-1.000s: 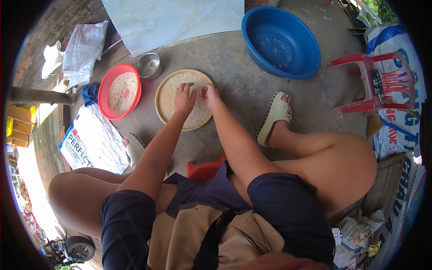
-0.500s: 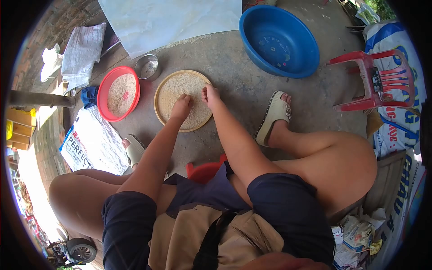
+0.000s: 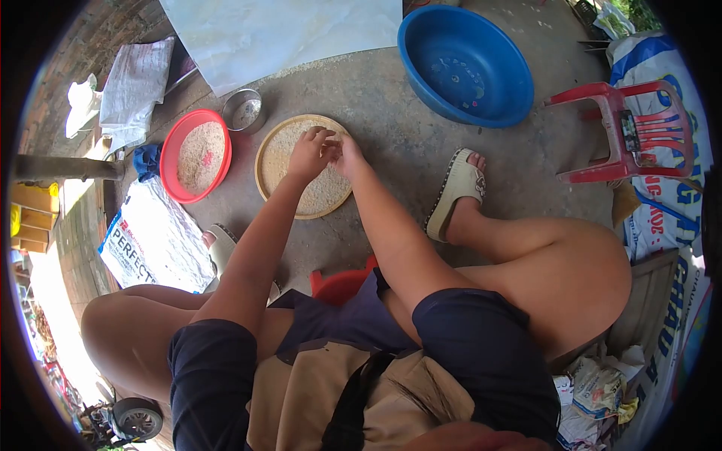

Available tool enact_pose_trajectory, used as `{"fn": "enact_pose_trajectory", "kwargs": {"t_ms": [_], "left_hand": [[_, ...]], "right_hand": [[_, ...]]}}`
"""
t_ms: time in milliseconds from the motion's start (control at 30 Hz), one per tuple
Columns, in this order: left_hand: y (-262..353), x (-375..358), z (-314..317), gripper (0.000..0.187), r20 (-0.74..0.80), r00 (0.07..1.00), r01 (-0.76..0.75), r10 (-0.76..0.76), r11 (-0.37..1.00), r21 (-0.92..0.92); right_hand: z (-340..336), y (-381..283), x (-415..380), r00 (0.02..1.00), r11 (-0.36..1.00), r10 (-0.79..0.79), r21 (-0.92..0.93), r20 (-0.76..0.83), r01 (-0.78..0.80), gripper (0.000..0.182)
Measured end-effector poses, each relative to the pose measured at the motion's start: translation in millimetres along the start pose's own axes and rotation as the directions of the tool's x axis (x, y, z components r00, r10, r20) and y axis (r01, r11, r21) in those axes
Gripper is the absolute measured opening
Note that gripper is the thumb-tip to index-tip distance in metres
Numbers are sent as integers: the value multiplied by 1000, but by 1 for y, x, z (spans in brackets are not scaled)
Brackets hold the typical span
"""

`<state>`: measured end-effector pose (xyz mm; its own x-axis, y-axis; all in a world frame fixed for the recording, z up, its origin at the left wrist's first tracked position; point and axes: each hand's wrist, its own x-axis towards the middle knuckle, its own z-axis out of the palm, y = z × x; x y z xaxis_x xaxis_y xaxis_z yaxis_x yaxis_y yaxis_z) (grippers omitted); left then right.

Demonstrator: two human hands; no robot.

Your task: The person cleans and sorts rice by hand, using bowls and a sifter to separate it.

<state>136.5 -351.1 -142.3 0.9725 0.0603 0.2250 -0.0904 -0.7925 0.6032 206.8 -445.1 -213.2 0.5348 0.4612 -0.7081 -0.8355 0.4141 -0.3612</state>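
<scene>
A round woven tray [image 3: 261, 180] of pale rice grains [image 3: 320, 197] lies on the floor in front of me. Over its upper right part my two hands meet. My left hand [image 3: 310, 155] reaches across with fingers bent and drawn together at the right palm; what they pinch is too small to make out. At the tray's right rim, my right hand [image 3: 347, 158] is turned palm inward with its fingers loosened, partly covered by the left fingertips. Left of the tray stands a red basin [image 3: 167, 169] of grain, with a metal bowl [image 3: 256, 124] beside it.
A large blue tub [image 3: 519, 105] stands at the upper right, with a red plastic chair [image 3: 602, 94] beyond it. A pale sheet [image 3: 293, 37] covers the floor ahead. A white printed sack [image 3: 162, 240] lies at left. My sandalled foot [image 3: 459, 188] rests right of the tray.
My left hand has lifted from the grains and moved up and right to meet my right hand. The right hand has uncurled from a fist.
</scene>
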Motion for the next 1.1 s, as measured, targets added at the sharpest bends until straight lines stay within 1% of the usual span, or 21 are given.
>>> {"fn": "enact_pose_trajectory", "kwargs": {"t_ms": [67,100,167,200,267,300,367,400,467,500,567,700,767,800,867,900,933,1000,1033,1067,1100], "left_hand": [[-10,-6,9,35,-94,990,110,-105,992,59],[-17,-12,14,35,-95,990,111,-105,992,59],[-28,-27,19,38,-144,975,195,-167,959,207],[-31,-36,18,38,-143,976,193,-166,959,208],[-33,-53,17,37,-105,990,122,-90,926,356],[-33,-56,16,37,-102,991,121,-90,927,355],[-33,-61,15,32,-11,995,97,-99,938,333],[-37,-63,18,32,-10,995,98,-101,938,333],[-45,-61,24,25,79,976,180,-204,956,233],[-48,-59,26,25,78,976,181,-204,955,233],[-53,-56,29,17,45,977,201,-209,970,135],[-48,-47,23,11,-32,968,252,-250,966,52],[-48,-37,18,8,-189,942,272,-276,961,-49],[-42,-30,14,8,-187,943,271,-276,961,-48],[-31,-16,7,10,-201,926,293,-318,945,-147],[-38,-12,12,19,-143,949,252,-281,948,-192],[-26,-7,5,19,-143,949,253,-282,948,-191],[-5,6,-1,28,126,959,283,-254,882,-376],[-5,8,2,36,36,980,199,-196,958,-204],[-6,10,3,36,36,980,200,-197,958,-204],[-10,11,7,38,-44,969,230,-243,953,-198]], "right_hand": [[-6,-1,5,1000,999,9,-50,-21,-10,38],[-9,-1,8,999,995,18,-100,-41,-22,36],[-12,-4,2,997,986,-19,-167,-71,6,32],[-12,-4,-1,993,972,-57,-235,-100,32,29],[-12,-6,-7,994,980,-58,-197,-88,39,29],[-12,-7,-9,996,986,-56,-160,-76,43,31],[-10,-9,-13,996,983,-55,-179,-75,41,31],[-11,-8,-13,996,979,-55,-200,-72,39,31],[-11,-8,-13,995,977,-55,-209,-81,37,31],[-10,-8,-13,994,975,-58,-219,-89,37,30],[-9,-7,-14,993,975,-65,-218,-99,42,30],[-9,-5,-8,986,974,-95,-216,-135,64,30],[-8,-5,-6,985,973,-93,-225,-146,58,31],[-8,-5,-7,984,971,-90,-233,-157,52,33],[-7,-7,-12,993,974,-56,-222,-103,32,34],[-7,-7,-13,999,976,-24,-215,-46,14,35],[-8,-5,-9,999,977,-23,-215,-46,12,35],[-7,-4,-5,998,995,-40,-96,-46,36,40],[-6,-5,-7,998,995,-40,-96,-47,36,40],[-4,-6,-9,999,997,-22,-80,-34,19,40],[-7,-6,-6,1000,998,-3,-64,-20,2,39]]}}
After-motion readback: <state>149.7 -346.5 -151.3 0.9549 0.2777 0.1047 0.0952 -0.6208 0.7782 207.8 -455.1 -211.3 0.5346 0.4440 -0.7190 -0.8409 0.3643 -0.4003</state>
